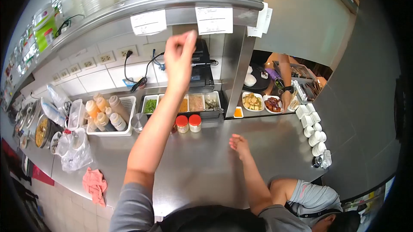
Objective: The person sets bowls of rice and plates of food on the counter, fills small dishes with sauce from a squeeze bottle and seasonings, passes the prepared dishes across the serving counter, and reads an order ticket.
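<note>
My left hand [180, 53] is raised in front of the shelf edge, between two printed paper slips [148, 22] [214, 20]. Its fingers are curled in toward the thumb; whether anything is inside them is hidden. Low over the steel counter [202, 163], my right hand [239, 145] has its fingers apart and holds nothing. Two red-lidded jars [188, 124] stand beyond it to the left. Behind my left forearm runs a row of topping containers [195, 103], with chopped greens [149, 105] at one end.
Squeeze bottles [105, 113] fill a white basket at left, near a pink cloth [94, 184]. Through the pass window, another person's hand [285, 99] touches a dish of dark glazed food [273, 104]. Stacked white dishes [317, 137] line the right edge. Another person [316, 199] is close at lower right.
</note>
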